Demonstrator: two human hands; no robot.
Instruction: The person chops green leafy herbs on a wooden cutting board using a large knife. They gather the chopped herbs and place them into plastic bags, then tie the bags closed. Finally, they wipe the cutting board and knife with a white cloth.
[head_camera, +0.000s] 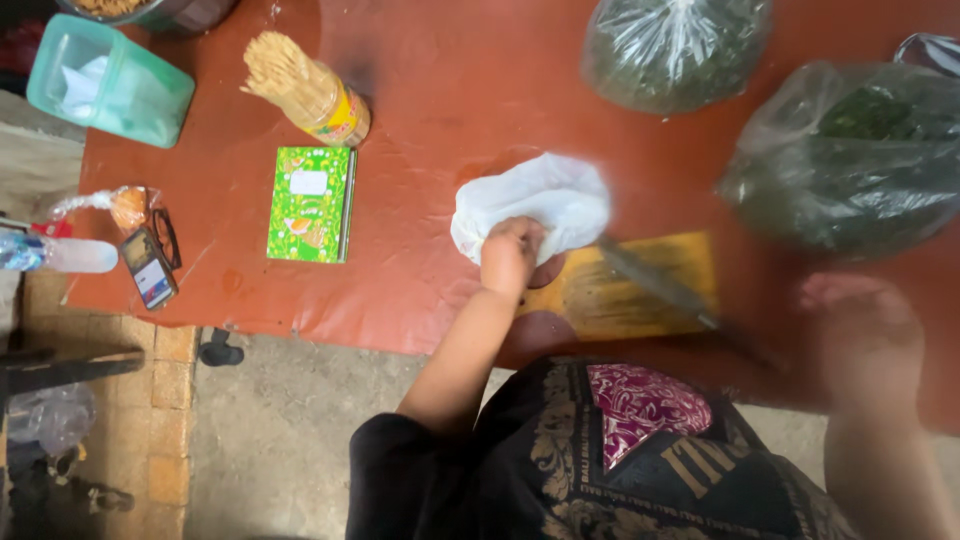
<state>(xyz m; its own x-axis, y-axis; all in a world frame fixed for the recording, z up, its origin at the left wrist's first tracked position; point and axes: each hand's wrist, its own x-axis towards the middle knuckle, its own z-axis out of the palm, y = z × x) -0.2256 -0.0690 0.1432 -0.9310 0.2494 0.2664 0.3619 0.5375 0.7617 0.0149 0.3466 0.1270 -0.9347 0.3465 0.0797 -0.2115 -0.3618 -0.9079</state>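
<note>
The left hand (512, 252) is closed in a fist on the lower edge of a white plastic bag (535, 205), with the fingers curled into the thin film. The bag lies on the red surface (420, 120) near the middle of the view, and its bulk spreads from the hand toward 12 and 1 o'clock. It looks light, soft and crumpled, so I judge it will fold and slip easily; a pinch on a gathered bunch of film, as the hand has now, seems the safest place to hold it.

At 3 o'clock from this hand lies a yellow wooden board (640, 290), and a long dark knife (670, 290) rests across it, the blade pointing toward the bag. The right hand (860, 335) is at 4 o'clock, near the handle end of the knife, but it is very blurred and I cannot tell if it is open or closed.

Farther out, two clear bags of green leaves (850, 160) sit at 1 and 2 o'clock. At 10 o'clock there is a green notebook (312, 203), a jar of thin wooden sticks (310, 92) and a pale green plastic box (110, 82). At 9 o'clock a phone (148, 268) lies near the surface edge.
</note>
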